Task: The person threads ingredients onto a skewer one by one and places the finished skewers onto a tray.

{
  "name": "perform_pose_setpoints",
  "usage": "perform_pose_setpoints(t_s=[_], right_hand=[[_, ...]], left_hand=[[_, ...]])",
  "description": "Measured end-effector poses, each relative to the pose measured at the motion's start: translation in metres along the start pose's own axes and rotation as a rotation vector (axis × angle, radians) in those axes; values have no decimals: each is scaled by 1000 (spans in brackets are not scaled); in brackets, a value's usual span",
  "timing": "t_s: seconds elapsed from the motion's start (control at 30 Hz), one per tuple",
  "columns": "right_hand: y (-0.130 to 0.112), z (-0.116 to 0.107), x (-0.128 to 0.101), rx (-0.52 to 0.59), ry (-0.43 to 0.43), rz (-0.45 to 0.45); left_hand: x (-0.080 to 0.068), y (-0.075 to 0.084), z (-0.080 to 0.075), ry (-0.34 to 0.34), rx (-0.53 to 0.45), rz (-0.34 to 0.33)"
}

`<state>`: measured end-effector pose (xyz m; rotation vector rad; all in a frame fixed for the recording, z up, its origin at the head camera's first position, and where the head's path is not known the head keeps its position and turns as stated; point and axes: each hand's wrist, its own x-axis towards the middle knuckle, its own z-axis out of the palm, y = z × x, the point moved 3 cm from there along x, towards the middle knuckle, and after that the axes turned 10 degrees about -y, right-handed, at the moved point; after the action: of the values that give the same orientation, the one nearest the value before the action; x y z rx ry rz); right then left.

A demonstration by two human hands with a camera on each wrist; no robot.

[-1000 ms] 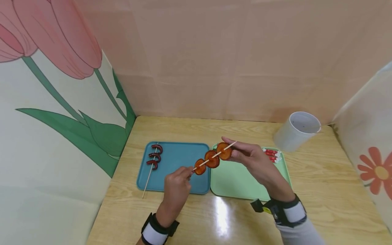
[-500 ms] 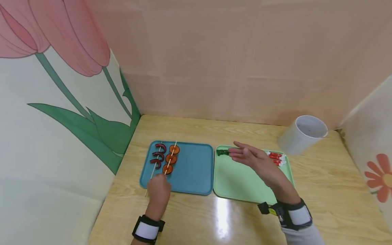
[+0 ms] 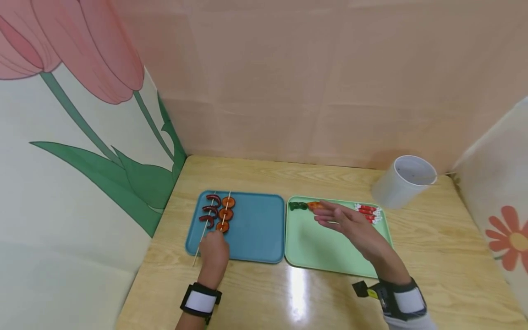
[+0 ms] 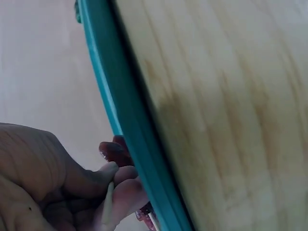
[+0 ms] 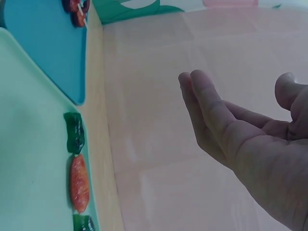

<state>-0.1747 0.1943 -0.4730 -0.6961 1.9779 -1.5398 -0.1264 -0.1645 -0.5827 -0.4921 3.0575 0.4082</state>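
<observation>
The left hand (image 3: 213,253) pinches the lower end of the skewer of orange slices (image 3: 225,214), which lies on the blue tray (image 3: 255,229) just beside the sausage skewer (image 3: 209,215). The right hand (image 3: 350,224), fingers relaxed and holding nothing, hovers over the green tray (image 3: 317,247).

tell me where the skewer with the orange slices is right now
In the head view the orange-slice skewer lies on the left part of the blue tray, just right of the skewer of dark red pieces, with the left hand pinching its near end.
</observation>
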Motion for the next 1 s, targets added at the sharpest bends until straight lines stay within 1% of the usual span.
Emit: perform_pose_setpoints(t_s=[0.1,0.17,0.23,0.3,0.33,0.37,0.43,0.47,0.53,0.57,0.6,0.67,0.7,0.77,0.8,0.87,1.0], right_hand=[[5,-3,-4,13,21,15],[8,-6,-6,-7,46,20],[11,-12,-7,-59,105,39],[12,-22,-9,-144,212,85],[12,-29,-10,-185,289,110],[13,-38,-12,-210,388,129],[16,-60,-16,-234,649,169],[18,-72,-20,-233,789,194],[25,-98,-30,-194,1059,194],[30,-111,-37,-165,1170,201],[34,-123,-44,-145,1250,221],[43,-144,-58,-128,1325,260],[47,-152,-63,-142,1339,270],[55,-166,-70,-201,1330,293],[59,-172,-72,-250,1328,286],[64,-181,-73,-366,1332,237],[70,-193,-76,-546,1357,151]], left_hand=[[1,1,0,-22,9,4],[2,1,-1,-32,14,5],[2,0,-2,-43,19,4],[1,-2,-3,-58,17,-5],[0,-3,-4,-68,18,-14],[-1,-4,-5,-77,20,-21],[-4,-8,-6,-87,22,-34],[-5,-9,-7,-94,22,-39],[-8,-12,-9,-97,23,-40],[-8,-13,-9,-94,22,-34],[-9,-13,-10,-95,22,-29],[-10,-12,-11,-93,24,-21],[-10,-11,-12,-80,24,-17],[-10,-8,-14,-50,17,-12],[-11,-6,-15,-26,12,-12],[-12,-2,-19,32,-4,-9],[-15,9,-30,156,-41,30]])
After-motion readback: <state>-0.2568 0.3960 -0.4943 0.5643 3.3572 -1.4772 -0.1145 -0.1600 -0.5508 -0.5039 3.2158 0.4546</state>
